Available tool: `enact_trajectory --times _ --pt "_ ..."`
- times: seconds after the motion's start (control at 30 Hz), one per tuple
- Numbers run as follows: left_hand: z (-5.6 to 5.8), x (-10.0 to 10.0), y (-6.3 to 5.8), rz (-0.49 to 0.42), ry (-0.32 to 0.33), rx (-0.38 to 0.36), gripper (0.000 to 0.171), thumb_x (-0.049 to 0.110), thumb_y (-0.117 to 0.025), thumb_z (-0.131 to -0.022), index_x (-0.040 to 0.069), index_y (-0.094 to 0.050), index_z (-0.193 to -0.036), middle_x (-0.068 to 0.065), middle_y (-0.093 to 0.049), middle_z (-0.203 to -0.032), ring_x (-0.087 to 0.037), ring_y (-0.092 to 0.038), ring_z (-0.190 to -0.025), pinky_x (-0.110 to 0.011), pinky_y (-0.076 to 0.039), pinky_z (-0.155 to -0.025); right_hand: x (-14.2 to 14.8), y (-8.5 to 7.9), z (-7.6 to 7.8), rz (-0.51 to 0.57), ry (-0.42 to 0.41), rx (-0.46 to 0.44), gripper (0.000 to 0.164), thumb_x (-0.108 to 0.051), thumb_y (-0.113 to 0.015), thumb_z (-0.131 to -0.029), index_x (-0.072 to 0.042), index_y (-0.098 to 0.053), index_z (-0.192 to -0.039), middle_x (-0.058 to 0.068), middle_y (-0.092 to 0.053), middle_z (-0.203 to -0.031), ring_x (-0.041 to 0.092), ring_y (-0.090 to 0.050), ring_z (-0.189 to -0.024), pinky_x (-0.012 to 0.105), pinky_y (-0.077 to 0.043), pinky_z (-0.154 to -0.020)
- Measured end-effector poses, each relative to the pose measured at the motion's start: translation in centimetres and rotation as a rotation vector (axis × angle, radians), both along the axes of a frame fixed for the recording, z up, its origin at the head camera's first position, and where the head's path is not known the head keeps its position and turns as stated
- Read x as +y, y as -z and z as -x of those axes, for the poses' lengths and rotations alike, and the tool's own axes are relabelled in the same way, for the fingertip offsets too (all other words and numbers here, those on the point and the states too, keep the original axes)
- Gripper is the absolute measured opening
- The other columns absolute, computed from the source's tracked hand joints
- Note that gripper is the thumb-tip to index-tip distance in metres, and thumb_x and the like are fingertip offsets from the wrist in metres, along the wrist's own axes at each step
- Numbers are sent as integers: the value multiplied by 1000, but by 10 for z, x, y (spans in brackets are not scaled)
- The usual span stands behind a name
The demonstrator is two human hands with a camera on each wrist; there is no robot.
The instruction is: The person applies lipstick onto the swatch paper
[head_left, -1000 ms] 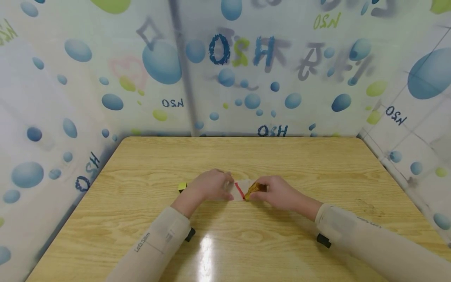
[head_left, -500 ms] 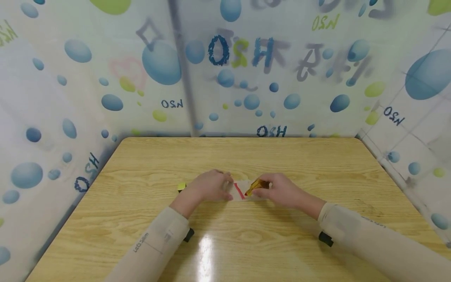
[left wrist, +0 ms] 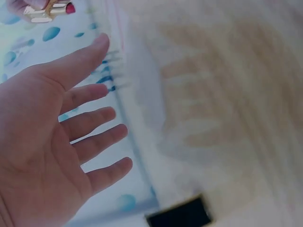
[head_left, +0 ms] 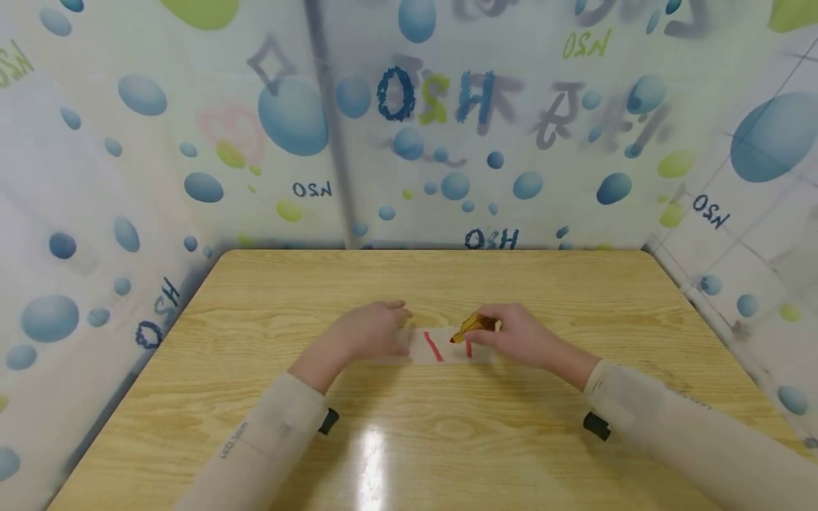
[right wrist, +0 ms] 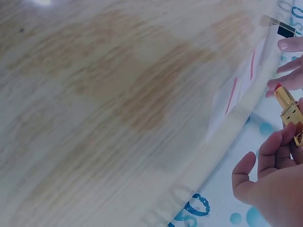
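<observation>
My right hand grips a gold lipstick; its red tip points left, just above a white paper strip lying flat on the table. Two slanting red strokes show on the paper. In the right wrist view the gold case sits between thumb and fingers. My left hand hovers at the strip's left end with straight, spread fingers. Its palm holds nothing in the left wrist view. A black cap-like piece with a gold edge stands near it; the hand hides it in the head view.
The wood-grain table reaches back to a wall sheet printed with blue and green drops. Similar sheets flank it on both sides. Black camera mounts hang below both wrists.
The lipstick has moved right and up, off the first red stroke; a second stroke now shows beside it. My left hand has shifted left and its fingers have spread away from the paper.
</observation>
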State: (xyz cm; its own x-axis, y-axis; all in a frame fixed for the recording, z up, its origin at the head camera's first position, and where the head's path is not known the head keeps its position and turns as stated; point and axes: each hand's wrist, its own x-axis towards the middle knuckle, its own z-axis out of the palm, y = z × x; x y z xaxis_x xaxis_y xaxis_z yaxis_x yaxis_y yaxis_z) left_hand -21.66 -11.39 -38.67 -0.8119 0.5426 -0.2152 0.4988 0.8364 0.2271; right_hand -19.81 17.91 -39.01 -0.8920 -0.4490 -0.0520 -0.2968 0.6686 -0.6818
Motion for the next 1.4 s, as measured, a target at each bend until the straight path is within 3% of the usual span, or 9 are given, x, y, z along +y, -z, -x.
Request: enact_trajectory --times 0.17,0.33,0.57,1.0,1.4 --pt "-4 -13 -13 17 2 32 61 38 -80 -96 6 -64 -145 -14 -62 -152 -35 -58 -143 -51 -47 -120 0 -5 0 17 6 -21 14 -29 -72 -104 -16 -75 -104 2 -70 -93 21 -51 -75 30 -43 -62" --pt "-8 -24 -17 31 -12 40 58 37 -82 -95 7 -67 -141 -11 -68 -145 -33 -63 -137 -50 -50 -116 -3 -8 -1 24 3 -32 13 -29 -71 -104 -16 -74 -103 4 -70 -94 22 -49 -74 30 -42 -63" --pt "-12 -34 -15 56 -21 43 56 35 -83 -95 7 -68 -141 -12 -66 -148 -34 -62 -138 -51 -51 -116 -8 -11 2 18 10 -22 14 -30 -72 -104 -16 -74 -102 2 -67 -92 23 -53 -82 33 -42 -67" --pt "-12 -45 -13 54 -49 10 62 37 -81 -96 8 -63 -147 -18 -55 -159 -39 -54 -146 -56 -46 -120 -17 -16 4 15 -12 -18 17 -33 -71 -104 -16 -70 -100 2 -67 -89 23 -54 -79 34 -42 -67" --pt "-11 -50 -8 41 -63 8 63 36 -83 -94 8 -63 -147 -19 -53 -161 -40 -54 -146 -55 -47 -119 -24 -16 7 25 -23 -6 21 -35 -70 -105 -17 -66 -94 2 -65 -88 20 -52 -76 35 -43 -68"
